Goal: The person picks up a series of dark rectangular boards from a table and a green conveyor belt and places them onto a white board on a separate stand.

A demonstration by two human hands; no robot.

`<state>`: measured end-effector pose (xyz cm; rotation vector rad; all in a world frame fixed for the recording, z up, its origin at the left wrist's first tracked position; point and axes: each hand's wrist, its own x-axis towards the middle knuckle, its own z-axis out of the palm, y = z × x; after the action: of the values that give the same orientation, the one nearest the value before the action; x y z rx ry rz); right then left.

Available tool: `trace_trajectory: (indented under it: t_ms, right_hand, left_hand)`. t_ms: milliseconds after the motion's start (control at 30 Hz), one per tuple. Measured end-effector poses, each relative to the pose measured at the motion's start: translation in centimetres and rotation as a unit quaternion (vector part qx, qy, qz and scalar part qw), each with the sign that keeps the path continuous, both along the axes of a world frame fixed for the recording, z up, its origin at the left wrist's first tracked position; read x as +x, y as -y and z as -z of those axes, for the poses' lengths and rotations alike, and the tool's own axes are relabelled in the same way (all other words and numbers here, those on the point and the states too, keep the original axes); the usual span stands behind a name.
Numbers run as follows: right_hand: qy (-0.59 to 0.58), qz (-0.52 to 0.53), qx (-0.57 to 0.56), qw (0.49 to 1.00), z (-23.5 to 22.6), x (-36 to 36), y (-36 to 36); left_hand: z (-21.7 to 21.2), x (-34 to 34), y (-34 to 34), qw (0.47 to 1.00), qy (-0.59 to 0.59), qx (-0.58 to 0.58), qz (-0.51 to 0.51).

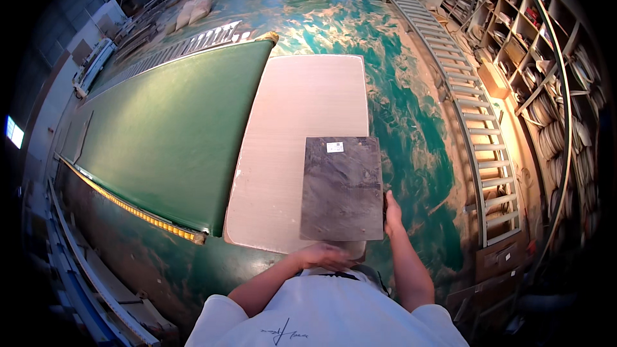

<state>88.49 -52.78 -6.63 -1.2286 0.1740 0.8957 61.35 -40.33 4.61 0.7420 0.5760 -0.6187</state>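
Note:
A dark grey-brown rectangular panel (pixel 342 193) with a small white label near its far edge lies over the right near part of a pale board (pixel 302 99). My right hand (pixel 393 214) is at the panel's right edge, thumb side up, with its fingers partly hidden along that edge. Just off the panel's near edge, my left hand (pixel 324 255) reaches across in front of my body. It is smeared by motion, so its fingers cannot be made out, nor whether it touches the panel.
To the left of the pale board is a wide green conveyor belt (pixel 180 128) with a yellow strip (pixel 135 204) along its near edge. A roller conveyor (pixel 472 115) runs along the right, before shelves (pixel 514 32) of stored strips and coils. Dust streaks the green floor (pixel 411 154).

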Motion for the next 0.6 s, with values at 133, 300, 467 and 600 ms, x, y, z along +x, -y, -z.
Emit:
trace_trajectory:
  t_ms: [133, 300, 467, 600]
  right_hand:
    - [0.117, -0.107, -0.050, 0.986, -2.7, -1.6, 1.0]
    - [0.228, -0.133, -0.120, 0.957, -1.9, -2.2, 1.3]
    - [0.287, -0.167, -0.197, 0.923, -0.1, -1.8, 1.1]
    - [0.191, -0.147, -0.147, 0.959, -0.4, -2.6, 1.3]
  left_hand:
    - [2.1, -0.4, -5.4, 0.971, 0.090, 0.144, -0.170]
    - [7.6, 2.6, -10.4, 0.808, 0.060, 0.482, -0.332]
    - [9.7, 4.7, -8.6, 0.829, 0.008, 0.501, -0.248]
    - [10.8, 4.5, -9.4, 0.829, -0.001, 0.514, -0.220]
